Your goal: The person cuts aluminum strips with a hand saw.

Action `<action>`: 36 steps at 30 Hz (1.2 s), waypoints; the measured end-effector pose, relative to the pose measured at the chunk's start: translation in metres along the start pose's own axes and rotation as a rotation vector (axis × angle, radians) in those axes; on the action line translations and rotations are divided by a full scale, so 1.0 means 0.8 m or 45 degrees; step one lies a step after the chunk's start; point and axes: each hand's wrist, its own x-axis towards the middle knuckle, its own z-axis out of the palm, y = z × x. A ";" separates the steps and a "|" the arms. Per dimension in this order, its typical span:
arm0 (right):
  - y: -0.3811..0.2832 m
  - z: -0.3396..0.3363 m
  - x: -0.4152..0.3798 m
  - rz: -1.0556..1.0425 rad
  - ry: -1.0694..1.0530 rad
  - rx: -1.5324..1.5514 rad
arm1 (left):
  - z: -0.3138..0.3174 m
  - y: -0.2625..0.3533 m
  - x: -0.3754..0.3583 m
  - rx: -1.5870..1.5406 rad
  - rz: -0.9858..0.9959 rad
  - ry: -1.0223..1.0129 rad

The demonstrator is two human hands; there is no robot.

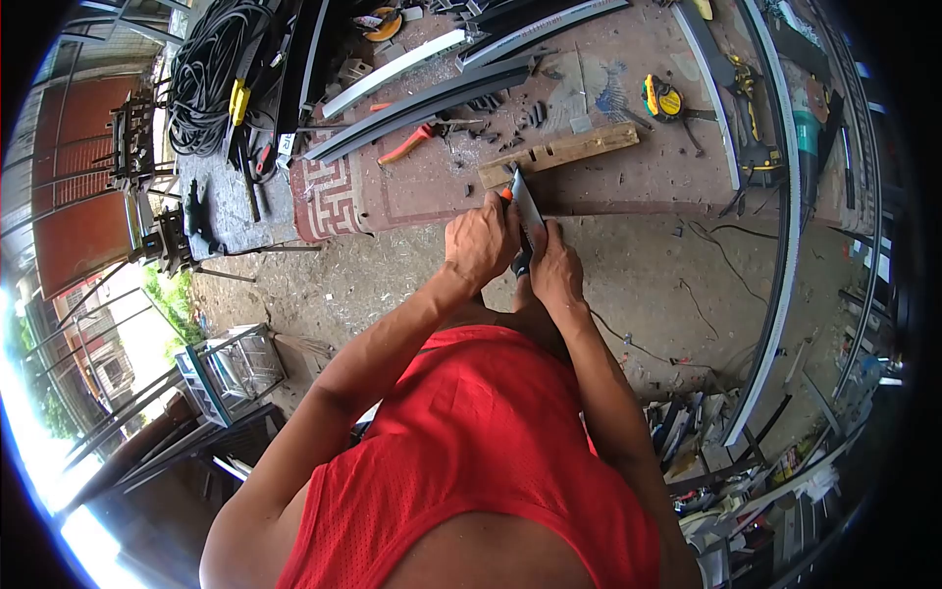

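My left hand is closed, its fingers wrapped round a small tool with an orange part showing at the fingertips. Beside it, my right hand grips a short silver metal piece that slants up toward the bench edge. The upper tip of the metal piece meets a notched wooden block lying on the bench. Small dark bits lie round the block. What the palms and inner fingers touch is hidden.
A red-brown patterned cloth covers the bench. On it are red-handled pliers, a yellow tape measure, a teal power tool and long metal profiles. Black cable is coiled at left. A long profile overhangs at right.
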 end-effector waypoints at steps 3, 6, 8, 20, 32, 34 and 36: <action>0.002 0.005 -0.002 -0.018 0.021 0.039 | 0.003 -0.004 -0.001 0.026 0.020 0.011; -0.001 0.001 -0.003 -0.018 0.012 0.061 | -0.001 -0.002 0.003 0.032 0.010 -0.002; -0.004 -0.002 -0.004 -0.010 0.008 0.050 | -0.002 -0.001 0.003 0.030 0.014 -0.013; -0.006 0.002 -0.002 0.019 0.013 0.072 | -0.011 -0.001 0.013 0.000 -0.007 -0.139; -0.015 -0.023 0.005 0.236 -0.069 0.108 | -0.008 -0.077 -0.062 0.088 0.190 -0.199; -0.008 -0.042 -0.021 0.189 -0.008 0.083 | -0.058 -0.054 -0.065 0.075 0.187 -0.139; -0.015 -0.074 -0.013 0.092 -0.023 0.032 | -0.098 -0.032 -0.052 -0.069 0.205 -0.005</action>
